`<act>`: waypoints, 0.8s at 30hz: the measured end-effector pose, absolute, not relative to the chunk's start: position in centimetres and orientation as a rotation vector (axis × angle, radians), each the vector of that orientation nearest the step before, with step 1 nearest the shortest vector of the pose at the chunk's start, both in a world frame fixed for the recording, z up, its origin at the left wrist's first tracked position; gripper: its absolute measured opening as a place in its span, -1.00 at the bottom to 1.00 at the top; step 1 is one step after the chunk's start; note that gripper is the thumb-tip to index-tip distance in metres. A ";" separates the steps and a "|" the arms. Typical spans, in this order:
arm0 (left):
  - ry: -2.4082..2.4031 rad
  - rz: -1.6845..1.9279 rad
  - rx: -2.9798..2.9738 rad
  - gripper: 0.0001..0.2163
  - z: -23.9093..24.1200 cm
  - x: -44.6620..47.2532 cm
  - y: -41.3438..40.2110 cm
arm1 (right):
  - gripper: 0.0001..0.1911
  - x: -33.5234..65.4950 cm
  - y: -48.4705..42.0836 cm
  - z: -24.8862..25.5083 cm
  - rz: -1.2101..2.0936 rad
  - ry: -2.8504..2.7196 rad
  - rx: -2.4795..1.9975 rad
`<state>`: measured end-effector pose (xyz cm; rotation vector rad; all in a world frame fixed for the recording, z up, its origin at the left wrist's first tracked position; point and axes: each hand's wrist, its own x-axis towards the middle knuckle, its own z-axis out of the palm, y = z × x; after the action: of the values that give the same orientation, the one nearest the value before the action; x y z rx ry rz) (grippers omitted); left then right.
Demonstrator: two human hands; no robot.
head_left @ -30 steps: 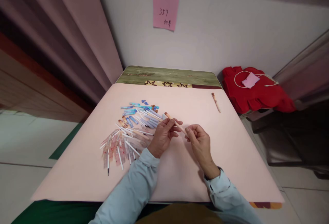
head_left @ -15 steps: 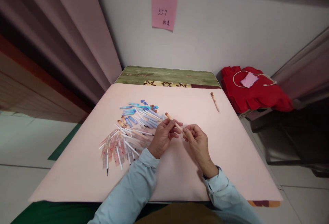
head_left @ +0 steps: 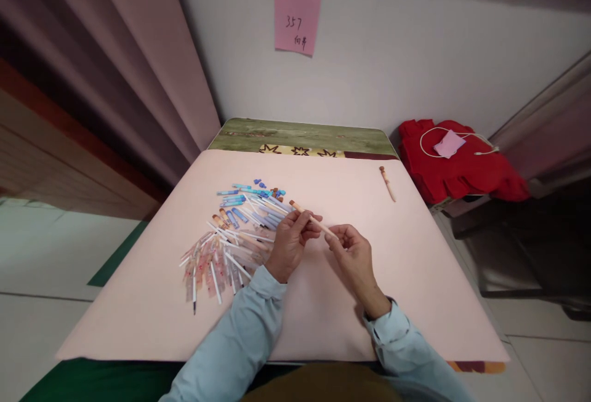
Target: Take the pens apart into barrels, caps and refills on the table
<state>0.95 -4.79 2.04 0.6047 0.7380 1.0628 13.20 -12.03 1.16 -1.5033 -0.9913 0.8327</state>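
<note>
My left hand (head_left: 290, 243) and my right hand (head_left: 353, 255) both pinch one thin cream pen (head_left: 318, 224) with a brown cap end pointing up-left. The left fingers close round its upper part, the right fingertips grip its lower end. The pen is held just above the pink table cover (head_left: 415, 266), near the middle. Directly left of my left hand lies a heap of pen parts (head_left: 233, 236): blue caps and barrels at the back, white refills and clear pinkish barrels at the front.
A single finished cream pen (head_left: 388, 183) lies apart at the far right of the cover. A red cloth (head_left: 462, 168) with a white cable and pink note sits on a stand to the right. A pink sticky note (head_left: 297, 19) hangs on the wall.
Both hands drifted slightly left and up with the pen, whose capped end now points closer to the blue parts. My right fingers slid a little nearer the left hand.
</note>
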 end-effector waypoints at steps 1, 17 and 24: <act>0.734 1.056 0.607 -0.70 2.1 0.9 -4.8 | -0.69 13.2 -12.1 1.1 0.849 -0.990 -1.494; 0.751 1.040 0.662 -0.70 2.3 0.7 -4.7 | -0.66 13.0 -12.2 1.6 0.881 -1.012 -1.478; 0.735 1.012 0.721 -0.68 2.5 0.5 -4.9 | -0.49 13.0 -12.4 1.0 0.977 -1.045 -1.463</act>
<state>0.54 -4.87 2.51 0.7208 0.7350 1.0123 13.02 -12.41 0.99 -1.4625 -1.0455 0.9769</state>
